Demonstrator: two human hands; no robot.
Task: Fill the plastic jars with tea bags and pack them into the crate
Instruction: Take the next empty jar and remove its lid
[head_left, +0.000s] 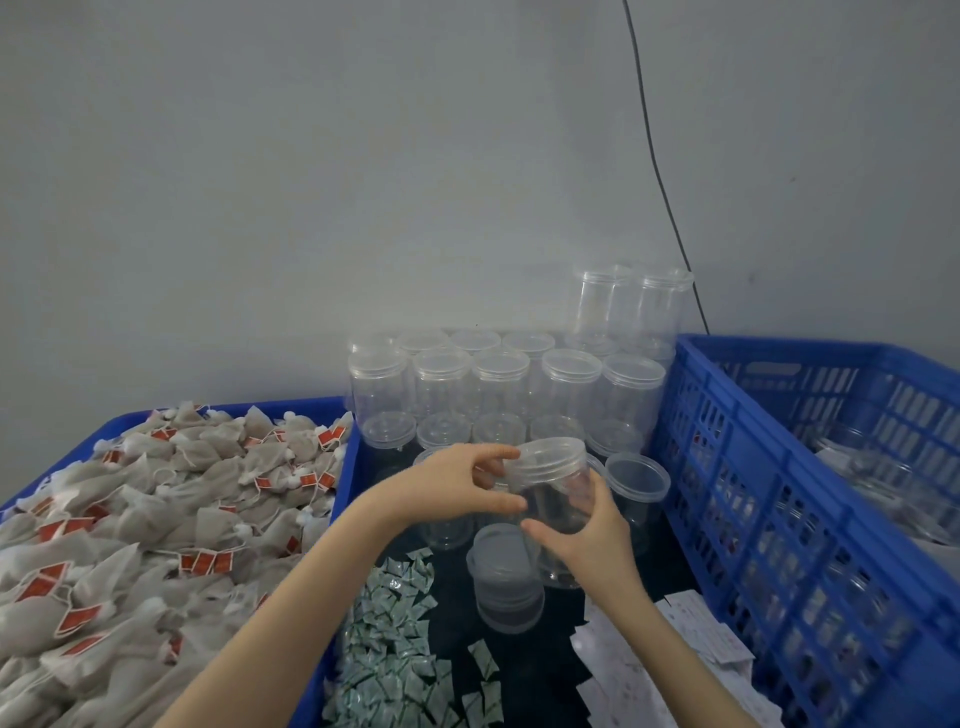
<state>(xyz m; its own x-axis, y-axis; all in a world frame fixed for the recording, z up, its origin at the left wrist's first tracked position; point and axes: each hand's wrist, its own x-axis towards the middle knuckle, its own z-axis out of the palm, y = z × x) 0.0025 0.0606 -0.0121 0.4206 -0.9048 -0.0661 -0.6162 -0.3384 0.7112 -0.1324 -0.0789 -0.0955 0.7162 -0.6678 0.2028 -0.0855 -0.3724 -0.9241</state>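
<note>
Clear jar (558, 506) held above worktop, long axis tilted w/ lid end up-left: right hand (587, 540) curled round body, left hand (462, 483) pinching lid (550, 457), tea bags (156, 519) left of jar

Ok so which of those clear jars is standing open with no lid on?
The open jar just right of the hands, beside the blue crate. Its rim is bare; the rows of jars behind wear lids.

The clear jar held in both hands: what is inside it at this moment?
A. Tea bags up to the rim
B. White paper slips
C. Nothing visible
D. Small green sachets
C: the jar between the left hand and right hand is see-through, with nothing showing inside.
</note>
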